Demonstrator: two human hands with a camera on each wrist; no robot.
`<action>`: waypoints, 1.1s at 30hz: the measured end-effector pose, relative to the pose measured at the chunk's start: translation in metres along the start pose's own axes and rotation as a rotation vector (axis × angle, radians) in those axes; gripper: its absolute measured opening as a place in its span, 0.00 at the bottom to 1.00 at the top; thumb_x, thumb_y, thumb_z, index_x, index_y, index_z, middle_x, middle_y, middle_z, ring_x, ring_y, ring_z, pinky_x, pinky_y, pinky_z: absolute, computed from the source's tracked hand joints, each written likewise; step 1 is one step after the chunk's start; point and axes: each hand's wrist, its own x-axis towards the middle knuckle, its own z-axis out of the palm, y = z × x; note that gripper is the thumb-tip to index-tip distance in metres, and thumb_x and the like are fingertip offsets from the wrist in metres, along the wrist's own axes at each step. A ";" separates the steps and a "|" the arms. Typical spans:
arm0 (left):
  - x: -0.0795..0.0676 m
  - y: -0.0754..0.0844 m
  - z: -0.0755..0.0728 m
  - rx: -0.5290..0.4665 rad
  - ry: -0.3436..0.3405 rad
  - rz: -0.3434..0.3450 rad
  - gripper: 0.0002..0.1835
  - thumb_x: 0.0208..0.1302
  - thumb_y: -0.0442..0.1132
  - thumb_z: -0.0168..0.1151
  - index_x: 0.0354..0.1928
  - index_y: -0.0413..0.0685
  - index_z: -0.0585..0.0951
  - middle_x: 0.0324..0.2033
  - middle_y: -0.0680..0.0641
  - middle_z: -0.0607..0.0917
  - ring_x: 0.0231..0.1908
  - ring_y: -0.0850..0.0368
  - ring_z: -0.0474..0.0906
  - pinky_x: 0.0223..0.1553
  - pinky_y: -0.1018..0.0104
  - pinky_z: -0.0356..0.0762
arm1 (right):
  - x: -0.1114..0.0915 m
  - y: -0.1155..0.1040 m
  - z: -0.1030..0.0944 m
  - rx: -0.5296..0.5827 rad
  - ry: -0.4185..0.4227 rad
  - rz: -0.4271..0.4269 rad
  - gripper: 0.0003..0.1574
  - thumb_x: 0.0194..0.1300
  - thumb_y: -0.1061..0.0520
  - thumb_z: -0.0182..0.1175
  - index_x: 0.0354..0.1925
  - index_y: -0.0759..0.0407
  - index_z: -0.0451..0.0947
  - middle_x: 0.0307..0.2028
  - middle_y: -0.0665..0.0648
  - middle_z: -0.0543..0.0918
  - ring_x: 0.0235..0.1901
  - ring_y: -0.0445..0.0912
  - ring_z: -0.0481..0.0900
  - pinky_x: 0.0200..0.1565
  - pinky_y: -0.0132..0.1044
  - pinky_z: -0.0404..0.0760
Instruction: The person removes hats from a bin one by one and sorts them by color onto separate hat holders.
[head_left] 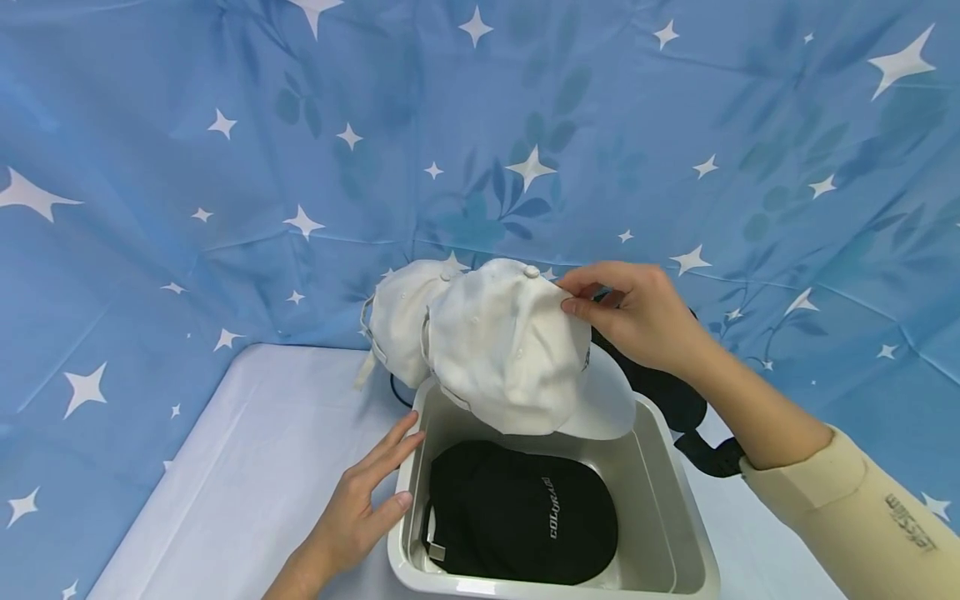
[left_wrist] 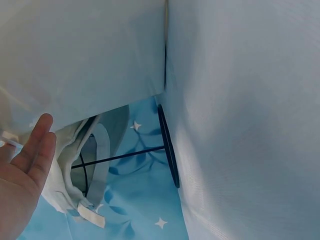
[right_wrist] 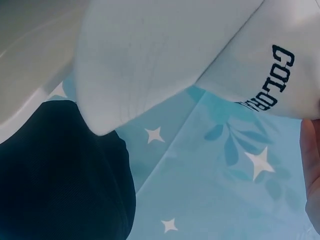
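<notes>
My right hand (head_left: 637, 321) pinches the crown of a white baseball cap (head_left: 510, 350) near its top button. The cap hangs tilted over the far end of a light grey bin (head_left: 697, 525), brim to the right. In the right wrist view dark lettering shows on the front of this white cap (right_wrist: 150, 55), with the right fingers (right_wrist: 311, 155) at its edge. My left hand (head_left: 348, 517) rests at the bin's left rim, fingers stretched out. Inside the bin lies a black cap (head_left: 517, 517) with white lettering.
Behind the bin, another white cap (head_left: 405, 325) sits on a thin black wire stand, whose round base (left_wrist: 169, 147) shows in the left wrist view. A black cap (head_left: 671, 396) is at the bin's far right. A white cloth (head_left: 262, 467) covers the table before a blue star-patterned backdrop (head_left: 480, 125).
</notes>
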 end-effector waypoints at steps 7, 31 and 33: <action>0.001 0.000 0.000 0.010 -0.003 -0.004 0.35 0.64 0.30 0.58 0.76 0.46 0.72 0.78 0.39 0.64 0.76 0.47 0.64 0.72 0.71 0.60 | 0.013 0.005 0.001 0.005 0.070 0.026 0.13 0.64 0.71 0.69 0.46 0.61 0.90 0.36 0.55 0.91 0.35 0.38 0.83 0.36 0.25 0.81; 0.001 -0.001 -0.003 0.031 0.008 0.015 0.36 0.62 0.30 0.59 0.75 0.46 0.73 0.78 0.39 0.66 0.75 0.49 0.66 0.72 0.72 0.60 | 0.081 -0.002 0.026 0.014 0.135 0.067 0.14 0.69 0.66 0.67 0.52 0.60 0.89 0.42 0.59 0.89 0.43 0.47 0.84 0.46 0.43 0.85; 0.001 -0.001 -0.003 0.028 0.006 0.016 0.36 0.62 0.30 0.59 0.75 0.46 0.73 0.78 0.39 0.66 0.75 0.49 0.66 0.72 0.72 0.61 | 0.083 -0.001 0.032 0.016 0.128 0.058 0.14 0.70 0.67 0.67 0.52 0.61 0.89 0.42 0.59 0.89 0.43 0.48 0.84 0.46 0.44 0.85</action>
